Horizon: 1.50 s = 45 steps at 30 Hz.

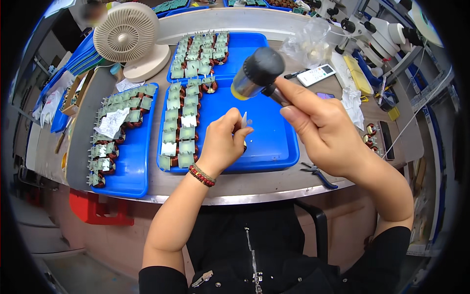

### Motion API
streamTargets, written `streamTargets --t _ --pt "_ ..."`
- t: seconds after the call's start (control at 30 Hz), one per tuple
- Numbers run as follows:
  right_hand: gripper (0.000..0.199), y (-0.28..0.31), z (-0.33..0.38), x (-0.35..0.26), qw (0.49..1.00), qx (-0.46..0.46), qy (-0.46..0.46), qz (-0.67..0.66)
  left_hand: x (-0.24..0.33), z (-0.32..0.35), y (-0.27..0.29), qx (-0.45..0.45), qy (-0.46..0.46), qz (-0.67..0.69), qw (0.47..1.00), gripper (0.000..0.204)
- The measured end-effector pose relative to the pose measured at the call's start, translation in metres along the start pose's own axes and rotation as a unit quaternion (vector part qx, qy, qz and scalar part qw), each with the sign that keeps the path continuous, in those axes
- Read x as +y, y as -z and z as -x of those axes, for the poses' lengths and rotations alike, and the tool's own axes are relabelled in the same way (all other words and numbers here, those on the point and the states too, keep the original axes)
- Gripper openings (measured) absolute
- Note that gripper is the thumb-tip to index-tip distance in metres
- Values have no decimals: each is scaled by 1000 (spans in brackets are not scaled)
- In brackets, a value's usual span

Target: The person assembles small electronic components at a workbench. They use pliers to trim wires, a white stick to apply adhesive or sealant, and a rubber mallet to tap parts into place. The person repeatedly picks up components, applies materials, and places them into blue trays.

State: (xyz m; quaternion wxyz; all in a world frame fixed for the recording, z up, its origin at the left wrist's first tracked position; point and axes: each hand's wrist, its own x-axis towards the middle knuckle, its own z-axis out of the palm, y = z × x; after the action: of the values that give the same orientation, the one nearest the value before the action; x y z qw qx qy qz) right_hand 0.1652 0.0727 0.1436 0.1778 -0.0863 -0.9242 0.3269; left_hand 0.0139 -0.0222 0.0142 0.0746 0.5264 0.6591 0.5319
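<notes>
My right hand is closed round the dark handle of a mallet, raised above the middle blue tray. The mallet's head has a black end, a silvery middle and a yellow end that faces down. Lower and to the left, my left hand pinches a small part over the same tray. A pale pointed edge shows above its fingers; most of the part is hidden. Beside my left hand, rows of copper-wound coils with pale green boards fill the tray's left side.
More coils stand in the left tray and the far tray. A beige fan stands at the back left. Pliers lie near the front edge; a white remote control, a plastic bag and microscopes are at right.
</notes>
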Motion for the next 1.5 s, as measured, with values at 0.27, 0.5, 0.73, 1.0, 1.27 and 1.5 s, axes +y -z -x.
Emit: streamTargets --t 0.27,0.5,0.73,1.0,1.27,1.5 --pt "36 3 4 -4 999 -2 -47 -17 -1 3 1 7 6 7 1000 26" --pt "35 1 0 -5 998 -8 -57 -23 0 4 5 8 14 3 1000 25" --pt "37 -8 35 42 986 55 -154 -42 -5 8 6 12 3 11 1000 20" --pt "45 -23 95 113 953 45 -291 70 -3 8 4 10 13 28 999 23" --pt "43 -40 105 143 951 62 -231 198 5 10 -8 24 11 -6 1000 20" --pt "44 -36 58 91 988 125 -49 76 7 16 -2 23 -12 -121 992 18"
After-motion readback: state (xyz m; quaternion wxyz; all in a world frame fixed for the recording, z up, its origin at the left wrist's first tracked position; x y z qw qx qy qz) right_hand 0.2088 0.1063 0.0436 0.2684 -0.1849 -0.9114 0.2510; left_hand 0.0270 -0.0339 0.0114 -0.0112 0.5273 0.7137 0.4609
